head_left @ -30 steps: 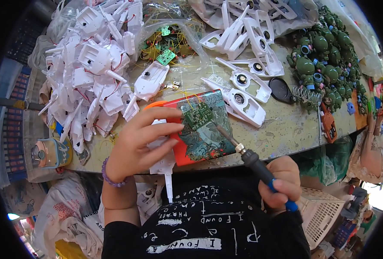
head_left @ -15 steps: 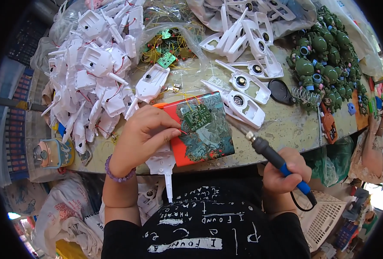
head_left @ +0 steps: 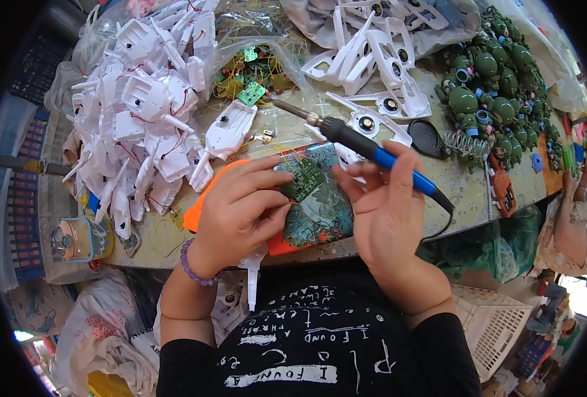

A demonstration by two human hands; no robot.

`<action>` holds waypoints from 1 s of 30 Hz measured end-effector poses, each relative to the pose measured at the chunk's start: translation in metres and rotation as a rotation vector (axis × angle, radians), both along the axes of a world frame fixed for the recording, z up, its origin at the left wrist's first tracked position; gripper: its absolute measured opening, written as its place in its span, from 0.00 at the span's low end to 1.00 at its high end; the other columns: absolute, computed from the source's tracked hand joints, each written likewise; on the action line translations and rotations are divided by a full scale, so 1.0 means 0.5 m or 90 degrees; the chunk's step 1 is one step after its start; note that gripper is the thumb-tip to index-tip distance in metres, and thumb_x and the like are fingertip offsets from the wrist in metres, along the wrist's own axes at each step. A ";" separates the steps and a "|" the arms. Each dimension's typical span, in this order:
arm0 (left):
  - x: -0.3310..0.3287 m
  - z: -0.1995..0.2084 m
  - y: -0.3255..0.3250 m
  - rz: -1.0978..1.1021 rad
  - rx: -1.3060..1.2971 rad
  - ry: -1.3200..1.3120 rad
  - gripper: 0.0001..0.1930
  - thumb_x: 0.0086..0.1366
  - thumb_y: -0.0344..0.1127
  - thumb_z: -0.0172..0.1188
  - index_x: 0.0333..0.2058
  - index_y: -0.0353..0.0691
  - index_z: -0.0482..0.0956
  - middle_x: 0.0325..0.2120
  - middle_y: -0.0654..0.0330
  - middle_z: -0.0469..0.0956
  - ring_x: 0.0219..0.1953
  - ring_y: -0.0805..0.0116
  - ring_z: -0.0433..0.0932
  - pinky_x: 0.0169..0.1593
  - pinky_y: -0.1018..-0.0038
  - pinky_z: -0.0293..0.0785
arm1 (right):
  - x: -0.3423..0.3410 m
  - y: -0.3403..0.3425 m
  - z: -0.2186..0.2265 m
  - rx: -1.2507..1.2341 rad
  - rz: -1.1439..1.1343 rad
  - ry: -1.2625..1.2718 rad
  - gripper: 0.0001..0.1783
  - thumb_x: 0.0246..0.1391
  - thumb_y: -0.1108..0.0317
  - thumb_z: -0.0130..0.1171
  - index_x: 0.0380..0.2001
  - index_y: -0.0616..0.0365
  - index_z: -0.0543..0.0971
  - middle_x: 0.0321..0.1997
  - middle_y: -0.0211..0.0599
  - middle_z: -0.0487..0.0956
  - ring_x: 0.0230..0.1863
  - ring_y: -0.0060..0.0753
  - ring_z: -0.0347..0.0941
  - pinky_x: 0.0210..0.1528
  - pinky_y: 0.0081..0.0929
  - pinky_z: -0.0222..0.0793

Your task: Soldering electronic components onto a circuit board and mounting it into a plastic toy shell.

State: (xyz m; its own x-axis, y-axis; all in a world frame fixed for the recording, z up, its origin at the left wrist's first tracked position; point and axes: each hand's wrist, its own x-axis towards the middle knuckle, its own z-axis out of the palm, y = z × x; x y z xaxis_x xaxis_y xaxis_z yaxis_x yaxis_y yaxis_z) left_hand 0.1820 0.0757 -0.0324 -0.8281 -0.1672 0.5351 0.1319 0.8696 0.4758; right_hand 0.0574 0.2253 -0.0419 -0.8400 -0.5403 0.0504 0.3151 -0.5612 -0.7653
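One flat green circuit board (head_left: pixel 307 178), thin yellow wires (head_left: pixel 297 154) rising from it, lies on a scuffed, crusted red-and-teal block (head_left: pixel 330 221) on the counter (head_left: pixel 153 239). Your left hand (head_left: pixel 244 208) bunches its fingertips at the board's left edge; whether they pinch anything cannot be told. Your right hand (head_left: pixel 389 215), palm showing, grasps the smooth blue-and-black soldering iron (head_left: pixel 352 139), its tapered metal tip pointing away leftward. Angular white plastic casings (head_left: pixel 149 96) heap up at left.

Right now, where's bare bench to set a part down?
Best: bench between the right hand and the orange-red object, nearer than the coil spring; a black cable skirts it. Smaller: between the cup and left hand. Crowded: far side, with white housings, white frames, green figures.
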 end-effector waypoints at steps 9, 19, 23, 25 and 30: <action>0.017 0.000 0.026 0.091 0.027 -0.020 0.07 0.47 0.24 0.66 0.27 0.36 0.77 0.35 0.57 0.79 0.36 0.57 0.80 0.41 0.67 0.76 | 0.028 -0.043 0.008 0.004 0.073 -0.111 0.21 0.66 0.49 0.43 0.50 0.55 0.66 0.37 0.34 0.74 0.45 0.34 0.75 0.58 0.45 0.68; 0.021 0.011 0.030 0.107 0.031 -0.056 0.07 0.47 0.23 0.65 0.27 0.35 0.77 0.34 0.56 0.79 0.35 0.58 0.79 0.38 0.68 0.77 | -0.015 0.056 -0.036 0.029 -0.134 0.210 0.22 0.66 0.46 0.43 0.43 0.55 0.70 0.30 0.35 0.73 0.33 0.32 0.70 0.43 0.36 0.69; 0.021 0.009 0.030 0.104 0.039 -0.061 0.06 0.48 0.22 0.64 0.27 0.35 0.77 0.35 0.56 0.79 0.36 0.59 0.80 0.39 0.69 0.76 | -0.029 0.100 -0.042 0.062 -0.265 0.416 0.19 0.66 0.47 0.41 0.32 0.51 0.66 0.21 0.31 0.65 0.22 0.31 0.62 0.28 0.28 0.59; 0.023 0.010 0.032 0.106 0.043 -0.072 0.06 0.48 0.21 0.63 0.27 0.35 0.78 0.37 0.56 0.79 0.37 0.59 0.80 0.39 0.70 0.76 | -0.028 0.133 -0.047 0.059 -0.135 0.557 0.19 0.66 0.47 0.41 0.33 0.50 0.66 0.20 0.31 0.64 0.19 0.30 0.60 0.25 0.28 0.59; 0.019 0.014 0.037 0.118 0.042 -0.076 0.06 0.48 0.21 0.64 0.27 0.34 0.77 0.36 0.56 0.79 0.36 0.59 0.80 0.39 0.71 0.76 | -0.011 0.135 -0.073 -0.010 -0.186 0.720 0.18 0.67 0.50 0.40 0.35 0.54 0.65 0.21 0.31 0.67 0.18 0.29 0.62 0.20 0.26 0.61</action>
State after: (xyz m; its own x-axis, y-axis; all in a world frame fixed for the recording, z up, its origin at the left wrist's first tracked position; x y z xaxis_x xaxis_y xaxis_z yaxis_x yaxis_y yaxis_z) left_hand 0.1916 0.0943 -0.0255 -0.8369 -0.3543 0.4172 -0.0885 0.8398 0.5357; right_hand 0.0517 0.2930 -0.0785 -0.4038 -0.3272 0.8543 -0.6845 -0.5115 -0.5194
